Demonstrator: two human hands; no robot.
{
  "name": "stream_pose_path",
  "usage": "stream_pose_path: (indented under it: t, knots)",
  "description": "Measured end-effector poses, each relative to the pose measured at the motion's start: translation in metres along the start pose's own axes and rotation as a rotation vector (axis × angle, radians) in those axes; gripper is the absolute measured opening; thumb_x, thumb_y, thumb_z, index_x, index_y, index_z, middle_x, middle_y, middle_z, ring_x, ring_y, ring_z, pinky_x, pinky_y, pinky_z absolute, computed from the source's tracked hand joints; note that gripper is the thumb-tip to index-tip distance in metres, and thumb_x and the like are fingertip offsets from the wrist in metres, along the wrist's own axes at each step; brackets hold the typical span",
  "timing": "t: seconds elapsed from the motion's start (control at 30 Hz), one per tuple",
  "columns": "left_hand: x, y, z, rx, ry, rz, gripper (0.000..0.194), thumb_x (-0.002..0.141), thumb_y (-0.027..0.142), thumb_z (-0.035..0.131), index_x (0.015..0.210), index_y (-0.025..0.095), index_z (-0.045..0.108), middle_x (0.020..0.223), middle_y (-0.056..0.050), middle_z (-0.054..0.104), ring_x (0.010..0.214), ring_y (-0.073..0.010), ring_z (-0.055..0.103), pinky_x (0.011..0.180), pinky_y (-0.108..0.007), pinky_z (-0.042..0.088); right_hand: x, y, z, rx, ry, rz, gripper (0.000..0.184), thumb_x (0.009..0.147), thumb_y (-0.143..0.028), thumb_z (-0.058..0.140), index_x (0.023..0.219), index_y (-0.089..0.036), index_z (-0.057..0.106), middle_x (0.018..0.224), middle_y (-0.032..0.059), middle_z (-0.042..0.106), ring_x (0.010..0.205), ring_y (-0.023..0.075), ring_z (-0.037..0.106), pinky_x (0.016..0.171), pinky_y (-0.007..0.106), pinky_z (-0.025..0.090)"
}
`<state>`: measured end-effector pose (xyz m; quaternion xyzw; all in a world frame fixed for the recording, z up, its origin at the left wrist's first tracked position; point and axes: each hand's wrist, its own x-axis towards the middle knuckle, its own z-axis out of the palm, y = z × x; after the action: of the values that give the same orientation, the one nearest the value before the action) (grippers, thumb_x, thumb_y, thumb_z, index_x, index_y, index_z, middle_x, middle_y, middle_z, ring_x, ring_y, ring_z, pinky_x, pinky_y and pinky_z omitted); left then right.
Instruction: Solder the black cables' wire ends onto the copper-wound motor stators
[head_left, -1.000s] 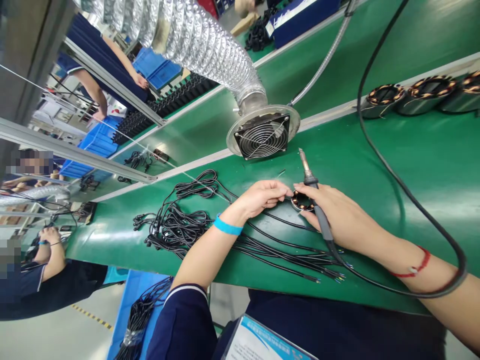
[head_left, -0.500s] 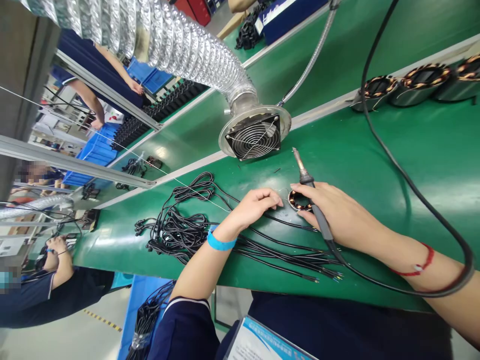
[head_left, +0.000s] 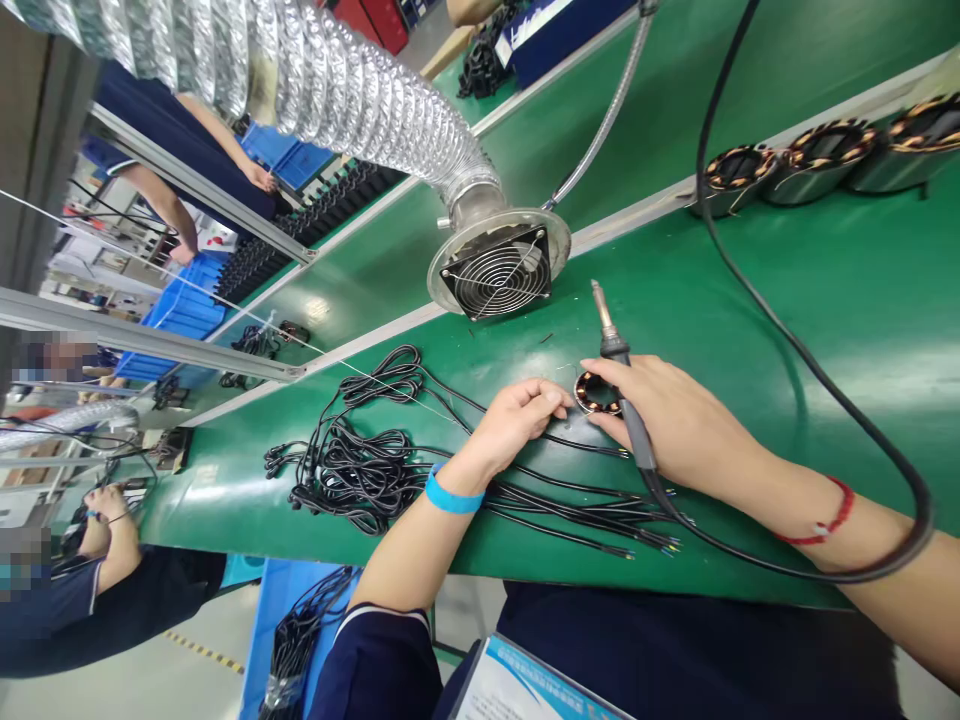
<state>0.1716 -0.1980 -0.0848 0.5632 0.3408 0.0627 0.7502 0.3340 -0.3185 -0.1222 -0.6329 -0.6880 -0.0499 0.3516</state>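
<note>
My right hand [head_left: 675, 415] grips a soldering iron [head_left: 636, 425], its metal tip pointing up and away from me. Between the same hand's thumb and fingers sits a small ring-shaped motor stator [head_left: 587, 398] with copper windings, partly hidden by the hand. My left hand [head_left: 525, 415] is closed in a pinch just left of the stator. Thin wire ends show between the pinch and the ring. A long thin pale wire [head_left: 375, 381] runs from the upper left to behind my left hand; the fingertips seem to hold it. Black cables [head_left: 367, 465] lie under and beside my left forearm.
A round fume extractor fan [head_left: 501, 280] on a silver duct [head_left: 360, 90] hangs beyond my hands. Several wound stators [head_left: 825, 165] stand along the back right ledge. A blue bin [head_left: 259, 620] with bundled cables is below left. Co-workers' arms [head_left: 112, 530] show at left.
The view has shifted slightly, so the background moves a little left. My left hand sits slightly closer to the stator. Both hands keep their hold.
</note>
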Motion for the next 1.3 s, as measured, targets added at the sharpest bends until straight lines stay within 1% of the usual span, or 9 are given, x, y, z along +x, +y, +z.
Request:
stream_pose_path:
  t: [0.13, 0.3, 0.43, 0.57, 0.67, 0.83, 0.97, 1.1, 1.3]
  knots:
    - [-0.008, -0.007, 0.0, 0.217, -0.004, 0.083, 0.036, 0.074, 0.047, 0.079, 0.083, 0.014, 0.065, 0.074, 0.001, 0.061, 0.063, -0.0071, 0.047, 0.064, -0.023, 0.038, -0.002, 0.001, 0.001, 0.01, 0.006, 0.03, 0.04, 0.1, -0.032, 0.052, 0.135, -0.013, 0.049, 0.102, 0.0127, 0.067, 0.094, 0.0284, 0.063, 0.077, 0.04, 0.054]
    - [-0.008, -0.004, -0.004, 0.357, -0.046, 0.213, 0.025, 0.084, 0.039, 0.07, 0.079, 0.015, 0.074, 0.081, -0.004, 0.067, 0.076, -0.0118, 0.056, 0.078, -0.028, 0.044, -0.003, -0.001, 0.003, -0.003, 0.022, 0.043, 0.042, 0.099, -0.032, 0.052, 0.136, -0.013, 0.049, 0.1, 0.013, 0.067, 0.092, 0.0286, 0.062, 0.076, 0.04, 0.054]
    - [-0.002, 0.002, -0.011, 0.226, -0.231, 0.158, 0.04, 0.075, 0.054, 0.078, 0.072, 0.014, 0.074, 0.076, -0.005, 0.068, 0.073, -0.013, 0.057, 0.074, -0.028, 0.046, -0.001, 0.001, 0.001, 0.085, -0.037, -0.017, 0.036, 0.1, -0.03, 0.047, 0.132, -0.014, 0.052, 0.099, 0.0121, 0.067, 0.09, 0.0262, 0.064, 0.073, 0.038, 0.054]
    - [-0.007, 0.002, -0.015, 0.199, -0.098, 0.044, 0.042, 0.08, 0.055, 0.071, 0.077, 0.013, 0.07, 0.07, -0.002, 0.062, 0.058, -0.0076, 0.042, 0.062, -0.025, 0.04, 0.0, 0.01, -0.005, 0.198, -0.125, -0.023, 0.037, 0.1, -0.028, 0.045, 0.134, -0.017, 0.052, 0.106, 0.0121, 0.068, 0.093, 0.0248, 0.067, 0.076, 0.038, 0.056]
    - [-0.017, -0.001, -0.011, 0.471, -0.001, 0.103, 0.026, 0.087, 0.04, 0.065, 0.088, 0.015, 0.068, 0.08, -0.002, 0.061, 0.067, -0.0107, 0.048, 0.069, -0.027, 0.043, 0.0, 0.019, -0.008, 0.248, -0.145, 0.02, 0.042, 0.097, -0.026, 0.049, 0.138, -0.018, 0.051, 0.117, 0.0131, 0.068, 0.103, 0.0266, 0.068, 0.083, 0.042, 0.058]
    - [-0.026, -0.003, 0.008, 1.132, -0.137, 0.177, 0.013, 0.088, 0.024, 0.063, 0.1, 0.019, 0.066, 0.111, -0.008, 0.062, 0.092, -0.0199, 0.058, 0.083, -0.034, 0.047, 0.0, 0.021, -0.018, 0.254, -0.075, 0.037, 0.051, 0.092, -0.019, 0.051, 0.142, -0.021, 0.046, 0.128, 0.0121, 0.067, 0.113, 0.0283, 0.067, 0.093, 0.047, 0.059]
    - [-0.03, 0.01, 0.009, 0.937, -0.044, 0.249, 0.009, 0.089, 0.026, 0.062, 0.085, 0.018, 0.062, 0.089, -0.003, 0.063, 0.08, -0.0157, 0.054, 0.077, -0.029, 0.045, 0.001, 0.005, -0.032, 0.338, 0.004, 0.174, 0.043, 0.097, -0.021, 0.051, 0.139, -0.026, 0.046, 0.115, 0.0065, 0.073, 0.104, 0.0244, 0.072, 0.089, 0.04, 0.061]
    - [-0.037, 0.024, -0.003, 0.613, 0.027, 0.227, 0.021, 0.086, 0.037, 0.066, 0.082, 0.017, 0.065, 0.068, 0.003, 0.052, 0.057, -0.0088, 0.035, 0.058, -0.025, 0.031, 0.003, -0.022, -0.037, 0.616, 0.064, 0.329, 0.037, 0.098, -0.029, 0.056, 0.135, -0.029, 0.048, 0.102, 0.0014, 0.075, 0.09, 0.0182, 0.074, 0.082, 0.032, 0.063]
    - [-0.043, 0.028, -0.008, 0.484, 0.052, 0.213, 0.03, 0.084, 0.046, 0.069, 0.082, 0.016, 0.066, 0.06, 0.006, 0.041, 0.054, -0.0079, 0.03, 0.055, -0.026, 0.025, 0.01, -0.049, -0.028, 0.838, 0.143, 0.469, 0.039, 0.095, -0.032, 0.063, 0.13, -0.027, 0.047, 0.1, 0.003, 0.071, 0.08, 0.0161, 0.074, 0.078, 0.031, 0.065]
